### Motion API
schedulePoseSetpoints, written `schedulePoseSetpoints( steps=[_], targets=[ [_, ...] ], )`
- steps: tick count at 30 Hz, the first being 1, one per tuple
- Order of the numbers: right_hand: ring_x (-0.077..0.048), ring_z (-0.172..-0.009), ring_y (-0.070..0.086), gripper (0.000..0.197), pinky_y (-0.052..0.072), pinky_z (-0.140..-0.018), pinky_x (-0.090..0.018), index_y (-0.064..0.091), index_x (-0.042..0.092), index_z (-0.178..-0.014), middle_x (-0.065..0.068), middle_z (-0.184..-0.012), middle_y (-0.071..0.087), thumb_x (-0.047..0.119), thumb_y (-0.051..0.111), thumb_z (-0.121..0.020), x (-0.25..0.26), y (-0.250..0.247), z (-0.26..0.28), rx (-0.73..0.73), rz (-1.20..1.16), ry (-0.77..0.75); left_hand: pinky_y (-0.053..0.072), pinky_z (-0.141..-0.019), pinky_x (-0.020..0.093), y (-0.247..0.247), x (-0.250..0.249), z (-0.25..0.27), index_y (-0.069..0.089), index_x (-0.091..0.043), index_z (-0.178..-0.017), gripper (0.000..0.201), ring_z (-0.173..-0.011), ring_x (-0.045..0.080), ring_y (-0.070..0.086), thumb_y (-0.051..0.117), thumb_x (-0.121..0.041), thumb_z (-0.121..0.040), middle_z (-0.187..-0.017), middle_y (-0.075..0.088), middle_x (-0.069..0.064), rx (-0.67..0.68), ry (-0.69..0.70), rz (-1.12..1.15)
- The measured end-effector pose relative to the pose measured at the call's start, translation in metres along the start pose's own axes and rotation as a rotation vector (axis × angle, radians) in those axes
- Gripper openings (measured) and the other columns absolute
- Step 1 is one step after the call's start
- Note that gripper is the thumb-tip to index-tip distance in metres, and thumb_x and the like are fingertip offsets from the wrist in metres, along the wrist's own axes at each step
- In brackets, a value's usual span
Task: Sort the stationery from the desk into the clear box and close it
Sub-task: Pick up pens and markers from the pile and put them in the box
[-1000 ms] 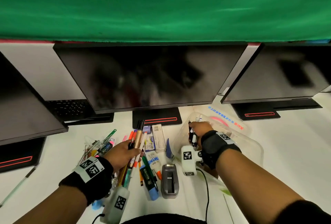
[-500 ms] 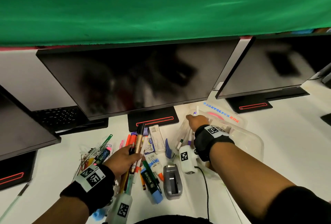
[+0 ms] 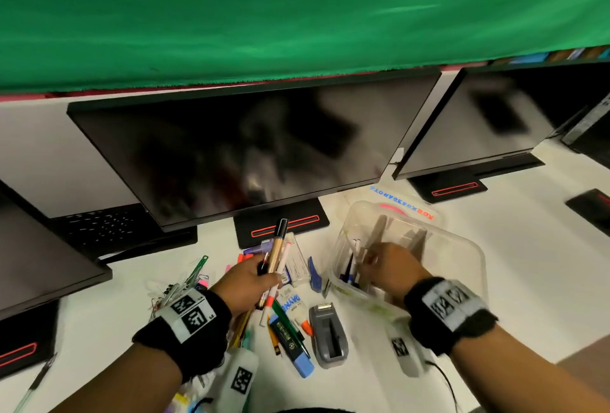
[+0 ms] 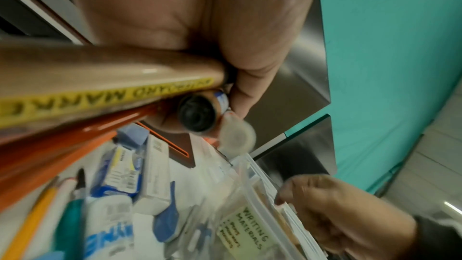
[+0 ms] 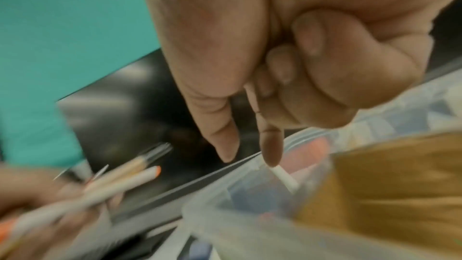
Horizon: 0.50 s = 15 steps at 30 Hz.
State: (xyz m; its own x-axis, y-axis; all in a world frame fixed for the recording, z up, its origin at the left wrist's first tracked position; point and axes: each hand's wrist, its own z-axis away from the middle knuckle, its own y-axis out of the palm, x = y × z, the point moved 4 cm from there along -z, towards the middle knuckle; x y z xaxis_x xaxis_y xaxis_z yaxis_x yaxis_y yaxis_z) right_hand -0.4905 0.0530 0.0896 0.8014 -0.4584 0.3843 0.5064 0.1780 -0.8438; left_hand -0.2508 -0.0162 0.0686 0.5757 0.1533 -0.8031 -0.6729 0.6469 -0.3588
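Note:
My left hand (image 3: 264, 275) grips a bundle of pens and markers (image 3: 275, 249), a gold whiteboard marker (image 4: 100, 86) uppermost, above the stationery pile. To the right stands the clear box (image 3: 478, 257), open, with brown dividers and several pens (image 3: 350, 267) upright in its left compartment. A label reading WRITING MATERIALS (image 4: 247, 228) is stuck on its near wall. My right hand (image 3: 373, 259) hovers over that compartment. In the right wrist view its thumb and index finger point down, apart, the index tip touching a white pen (image 5: 285, 178); the other fingers are curled.
On the desk lie a blue highlighter (image 3: 297, 346), a grey tape dispenser (image 3: 328, 336), a glue bottle (image 3: 293, 307), small white boxes (image 3: 297, 264) and paper clips (image 3: 178, 287). The box lid (image 3: 409, 211) lies behind the box. Monitors (image 3: 231, 155) stand along the back.
My right hand let go of the pens it held in the box, reached to the far side, then drew back over the left compartment. The left hand keeps its bundle.

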Motion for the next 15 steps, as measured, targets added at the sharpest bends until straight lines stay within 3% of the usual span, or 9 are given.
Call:
schedulePoseSetpoints(
  steps=[3,6,9,12,15],
  targets=[
    [-0.018,-0.087,0.064,0.026,0.043,-0.07,-0.025,0.06,0.032,-0.096,0.004,-0.091,0.066,0.054,0.052,-0.083,-0.031,0.006,0.037,0.013,0.193,-0.102,0.052,-0.084,0.031,0.015,-0.017,-0.003,0.061,-0.018,-0.099,0.011,-0.087,0.021,0.067,0.055,-0.021,-0.091,-0.095,0.071,0.006,0.027,0.035,-0.044],
    [-0.013,-0.073,0.066,0.045,0.047,-0.059,-0.022,0.067,0.031,-0.088,0.009,-0.078,0.066,0.067,0.044,-0.074,-0.058,0.019,0.051,-0.051,0.473,-0.236,0.047,-0.068,0.028,0.034,-0.031,-0.01,0.059,-0.018,-0.092,0.005,-0.072,0.019,0.058,0.055,-0.018,-0.09,-0.081,0.062,0.009,-0.015,0.089,-0.093],
    [-0.007,-0.048,0.06,0.034,0.041,-0.04,-0.014,0.067,0.032,-0.063,0.012,-0.056,0.058,0.055,0.044,-0.069,-0.07,0.032,0.051,-0.171,0.485,-0.407,0.045,-0.063,0.033,0.055,-0.043,-0.016,0.058,-0.016,-0.095,0.007,-0.064,0.018,0.05,0.055,-0.02,-0.089,-0.071,0.053,0.004,-0.007,0.118,-0.117],
    [-0.008,-0.05,0.058,0.023,0.041,-0.042,-0.016,0.062,0.027,-0.057,0.012,-0.056,0.056,0.042,0.052,-0.072,-0.074,0.045,0.047,-0.189,0.436,-0.537,0.05,-0.068,0.037,0.068,-0.049,-0.021,0.059,-0.019,-0.098,0.012,-0.069,0.019,0.056,0.055,-0.023,-0.088,-0.078,0.059,0.01,-0.006,0.106,-0.133],
    [-0.008,-0.053,0.059,0.019,0.043,-0.043,-0.015,0.064,0.027,-0.06,0.012,-0.06,0.059,0.041,0.054,-0.069,-0.079,0.051,0.044,-0.18,0.41,-0.61,0.049,-0.068,0.031,0.077,-0.049,-0.024,0.058,-0.02,-0.097,0.01,-0.072,0.017,0.057,0.053,-0.023,-0.09,-0.08,0.06,0.005,-0.015,0.084,-0.176]
  ],
)
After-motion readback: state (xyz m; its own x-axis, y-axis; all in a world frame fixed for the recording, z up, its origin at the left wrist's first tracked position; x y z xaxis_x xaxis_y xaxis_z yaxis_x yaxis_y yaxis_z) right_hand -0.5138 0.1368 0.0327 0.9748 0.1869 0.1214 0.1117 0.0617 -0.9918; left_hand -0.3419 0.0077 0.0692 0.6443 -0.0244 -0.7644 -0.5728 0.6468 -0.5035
